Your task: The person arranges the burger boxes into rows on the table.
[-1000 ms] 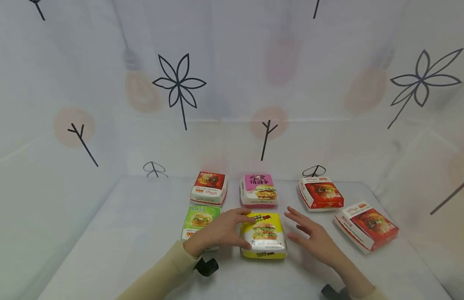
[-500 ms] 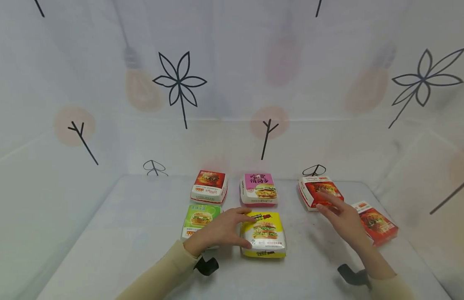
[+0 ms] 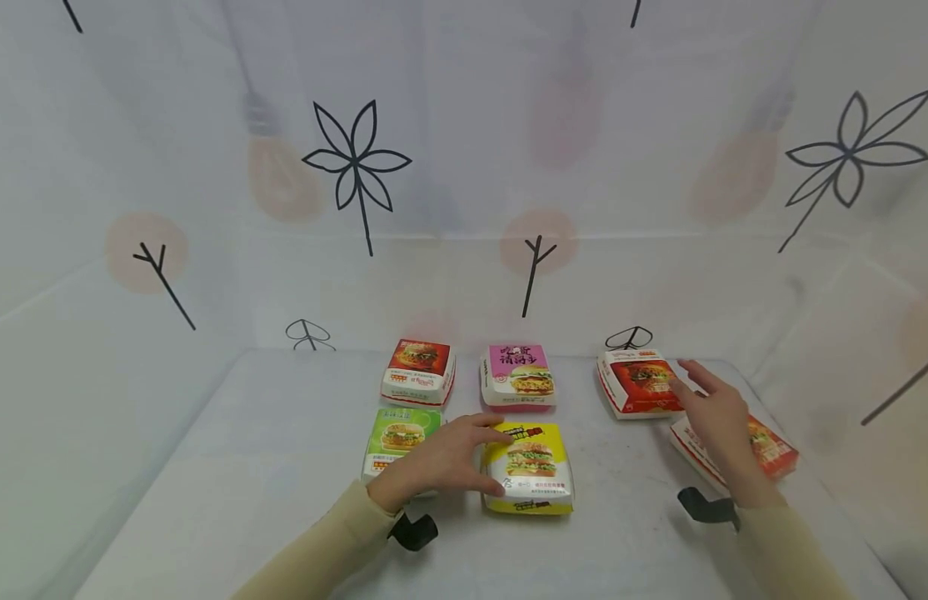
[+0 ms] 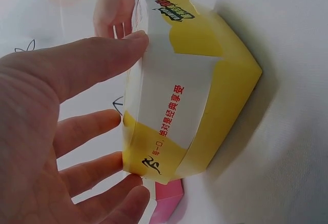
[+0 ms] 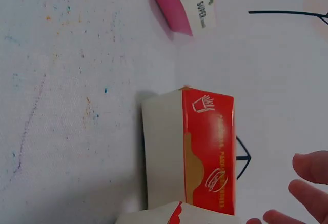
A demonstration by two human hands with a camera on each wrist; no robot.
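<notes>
My left hand (image 3: 445, 458) lies at the left side of a yellow-and-white burger box (image 3: 535, 471) on the table. In the left wrist view, the thumb and several fingers (image 4: 89, 131) are spread along the edge of that box, with the fingertips touching or very near it. My right hand (image 3: 722, 425) hovers over the right side, fingers spread and holding nothing. It is between a red-and-white burger box (image 3: 636, 383) at the back and a second red burger box (image 3: 775, 450), which it partly covers. Whether its fingertips touch the back one, I cannot tell.
A pink burger box (image 3: 518, 379) stands behind the yellow one. To the left are a green burger box (image 3: 399, 442), partly behind my left hand, and another red burger box (image 3: 417, 372). White patterned cloth (image 3: 464, 192) rises behind the table.
My right hand has left the yellow box's right side and moved rightward, over to the two red boxes at the right. My left hand has stayed at the yellow box.
</notes>
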